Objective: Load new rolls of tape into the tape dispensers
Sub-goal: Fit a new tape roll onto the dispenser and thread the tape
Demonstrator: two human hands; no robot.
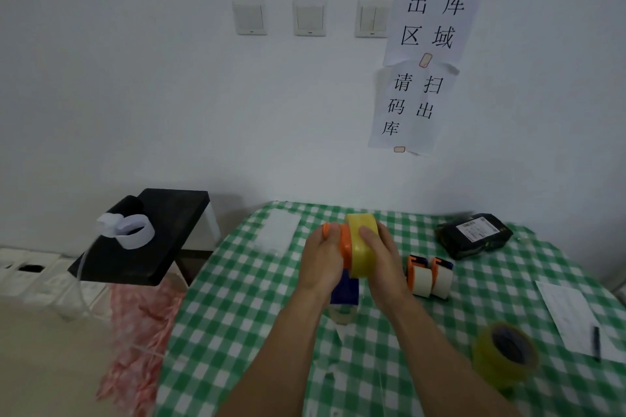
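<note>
My left hand (321, 256) is wrapped around the orange side of the dispenser (345, 247), thumb on top. My right hand (381, 256) curls over the tape roll (360, 244), with the fingers lying across its outer face. The roll is thick and translucent yellow. It stands on edge, pressed flat against the dispenser's orange frame between my two hands, over the table (237, 315) with its green-and-white checked cloth. The dispenser's dark blue handle hangs down below my left palm. Just right of my right hand stand two more dispensers (430, 278), orange and blue, side by side, each carrying a pale roll. Farther right and nearer to me, a second yellow roll (504, 354) lies flat on the cloth, blurred, its dark core facing up. Beyond it to the right is a sheet of paper (562, 311) with a pen (597, 342) on it. Past my right hand, toward the wall, sits a black parcel (474, 237) with a white label.
</note>
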